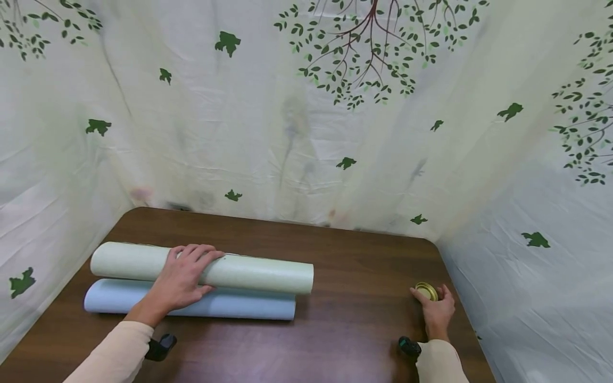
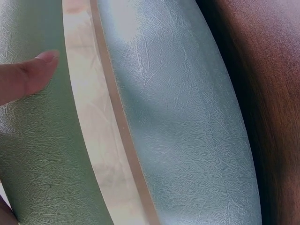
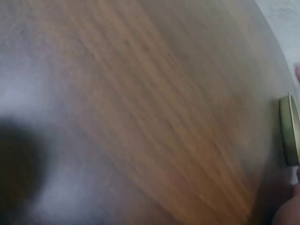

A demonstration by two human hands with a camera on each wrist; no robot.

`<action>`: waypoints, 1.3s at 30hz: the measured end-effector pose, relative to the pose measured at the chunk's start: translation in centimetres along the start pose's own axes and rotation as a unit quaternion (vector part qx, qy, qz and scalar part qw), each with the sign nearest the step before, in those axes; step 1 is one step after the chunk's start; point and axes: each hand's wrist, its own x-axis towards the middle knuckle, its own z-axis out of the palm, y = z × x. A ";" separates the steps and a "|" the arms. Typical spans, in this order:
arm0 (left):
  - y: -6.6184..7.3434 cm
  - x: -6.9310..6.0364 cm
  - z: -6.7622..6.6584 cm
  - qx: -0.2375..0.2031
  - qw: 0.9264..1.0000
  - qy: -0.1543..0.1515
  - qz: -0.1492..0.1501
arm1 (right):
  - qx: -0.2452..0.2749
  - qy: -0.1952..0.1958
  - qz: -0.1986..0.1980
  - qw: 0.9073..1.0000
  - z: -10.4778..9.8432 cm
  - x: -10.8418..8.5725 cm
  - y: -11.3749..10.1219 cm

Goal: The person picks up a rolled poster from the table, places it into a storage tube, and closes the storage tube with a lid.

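Observation:
My left hand (image 1: 184, 276) lies over a pale green roll of sheet material (image 1: 263, 272), its fingers bent across the top and its thumb along the near side. The thumb (image 2: 40, 72) presses the grained green surface in the left wrist view. A light blue roll (image 1: 249, 306) with the same leather-like grain lies alongside, nearer to me. At the right, my right hand (image 1: 438, 311) holds a small gold-coloured round thing (image 1: 425, 290) with a raised rim, between thumb and fingers. Only its edge shows in the right wrist view; whether it is a tape roll or a shallow tin I cannot tell.
Both rolls lie on a brown wood-grain table (image 1: 345, 330) with rounded far corners. A whitish curtain (image 1: 268, 133) printed with leaves and branches hangs behind the table and along both sides. The gold thing is close to the table's right edge.

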 end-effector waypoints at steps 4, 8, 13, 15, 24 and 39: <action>0.1 0.1 0.0 -0.002 1.000 -0.002 -0.001 | -0.092 0.005 0.001 0.996 0.1 0.1 -0.2; 0.0 0.1 0.1 0.000 1.000 0.001 0.001 | -0.139 0.003 0.017 0.990 0.0 0.1 -0.3; 0.0 0.1 0.1 0.000 1.000 -0.001 -0.005 | -0.167 -0.011 0.014 0.986 0.2 0.3 -0.3; 0.0 0.0 0.1 -0.001 1.000 -0.003 -0.008 | -0.173 -0.016 0.010 0.985 0.2 0.3 -0.2; 0.0 0.1 0.0 -0.004 1.000 0.002 -0.003 | -0.161 -0.001 -0.010 0.987 0.5 -0.2 0.1; 0.3 -0.1 -0.4 -0.002 1.000 -0.003 0.000 | -0.126 -0.088 -0.043 0.987 -0.8 -1.9 -0.7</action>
